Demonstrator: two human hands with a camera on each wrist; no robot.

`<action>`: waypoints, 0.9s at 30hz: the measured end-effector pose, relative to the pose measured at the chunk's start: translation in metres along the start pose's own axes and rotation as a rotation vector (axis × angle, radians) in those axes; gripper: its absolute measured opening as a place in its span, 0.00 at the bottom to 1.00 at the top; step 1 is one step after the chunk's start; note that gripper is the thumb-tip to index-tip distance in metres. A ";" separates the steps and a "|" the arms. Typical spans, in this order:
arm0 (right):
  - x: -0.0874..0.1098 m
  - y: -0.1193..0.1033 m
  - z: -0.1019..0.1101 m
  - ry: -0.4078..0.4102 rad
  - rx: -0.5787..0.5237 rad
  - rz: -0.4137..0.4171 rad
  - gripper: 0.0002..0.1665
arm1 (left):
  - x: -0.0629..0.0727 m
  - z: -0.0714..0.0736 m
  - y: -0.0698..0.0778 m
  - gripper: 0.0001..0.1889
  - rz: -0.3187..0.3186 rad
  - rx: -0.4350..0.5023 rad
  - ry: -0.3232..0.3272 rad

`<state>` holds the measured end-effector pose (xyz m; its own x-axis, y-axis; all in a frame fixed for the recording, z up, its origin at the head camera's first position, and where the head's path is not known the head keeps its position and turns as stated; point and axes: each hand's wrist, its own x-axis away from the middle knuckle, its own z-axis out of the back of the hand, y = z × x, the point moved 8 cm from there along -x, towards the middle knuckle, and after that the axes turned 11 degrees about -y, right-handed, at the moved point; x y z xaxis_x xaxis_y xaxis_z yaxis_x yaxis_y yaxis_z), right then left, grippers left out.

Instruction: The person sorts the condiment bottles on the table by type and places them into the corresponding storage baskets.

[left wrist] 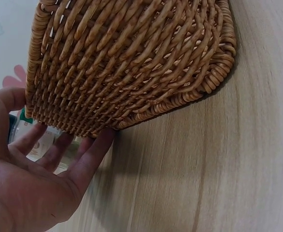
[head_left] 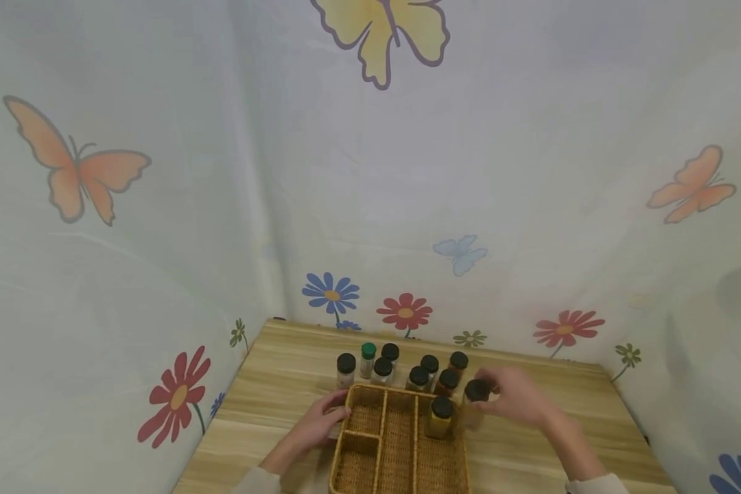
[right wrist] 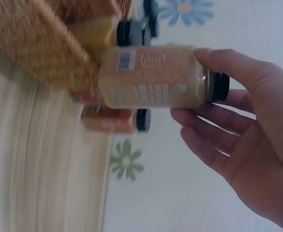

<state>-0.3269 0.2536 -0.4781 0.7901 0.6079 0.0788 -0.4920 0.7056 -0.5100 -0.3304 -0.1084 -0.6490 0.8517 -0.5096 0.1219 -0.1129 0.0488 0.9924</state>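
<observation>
My right hand [head_left: 519,396] holds a spice jar [right wrist: 153,77] by its upper end, thumb on one side and fingers on the other. The jar has a black lid, a printed label and pale tan contents. In the head view it is beside the right rim of a divided wicker basket [head_left: 381,415]. At the basket's far left corner, my left hand [left wrist: 40,179] grips the woven side, with the thumb at the rim and the fingers along the outer wall. A black-lidded jar with yellow contents [head_left: 440,420] stands in the basket's right compartment.
Behind the basket, several jars stand on the wooden table [head_left: 272,363], among them a green-lidded one [head_left: 368,360], a black-lidded one [head_left: 346,370] at the left and a reddish one [right wrist: 110,120]. A white curtain [head_left: 370,171] with printed flowers and butterflies surrounds the table's far sides.
</observation>
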 end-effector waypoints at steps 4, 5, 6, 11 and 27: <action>0.007 -0.026 -0.019 0.005 0.023 0.009 0.21 | -0.001 0.001 -0.003 0.31 -0.008 0.011 -0.006; 0.008 -0.029 -0.026 0.010 0.016 0.010 0.22 | -0.001 0.001 -0.004 0.31 -0.009 0.016 -0.008; 0.009 -0.031 -0.034 0.022 0.017 0.005 0.23 | -0.001 0.001 -0.003 0.31 -0.011 0.015 -0.007; 0.010 -0.026 -0.070 0.092 -0.025 -0.008 0.26 | 0.000 0.001 0.000 0.31 -0.012 -0.006 0.004; 0.007 -0.007 -0.112 0.289 0.021 -0.081 0.27 | 0.001 0.001 0.001 0.30 -0.012 -0.009 0.009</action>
<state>-0.2774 0.2120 -0.5696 0.8968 0.4229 -0.1298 -0.4283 0.7566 -0.4941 -0.3296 -0.1096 -0.6483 0.8577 -0.5024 0.1098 -0.0977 0.0503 0.9939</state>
